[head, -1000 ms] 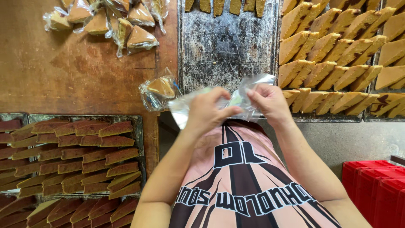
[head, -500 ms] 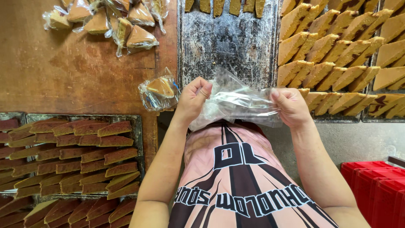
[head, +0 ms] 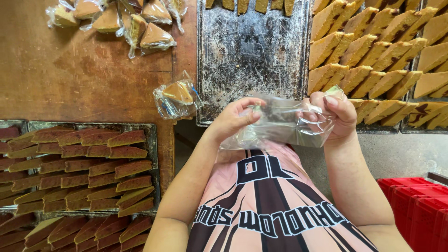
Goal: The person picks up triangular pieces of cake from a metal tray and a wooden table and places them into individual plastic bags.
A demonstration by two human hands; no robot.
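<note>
Both hands hold a clear, empty plastic bag (head: 284,123) stretched between them just above my lap. My left hand (head: 235,119) pinches the bag's left edge between thumb and fingers. My right hand (head: 333,114) grips the bag's right edge, its fingers curled over the plastic. Just left of my left hand, a bagged triangular cake slice (head: 176,97) lies at the edge of the wooden table (head: 84,79). Beyond the bag sits a scratched metal baking tray (head: 254,56), mostly bare, with a few cake pieces along its far edge.
Several bagged cake slices (head: 126,21) are piled at the table's far side. Trays of golden cake wedges (head: 382,60) stand at the right. Trays of dark brown layered slices (head: 79,172) fill the lower left. A red plastic crate (head: 417,205) stands at the lower right.
The bag has been pulled down and closer to me. My hands spread apart, then came in again, and the bag now hangs crumpled between them.
</note>
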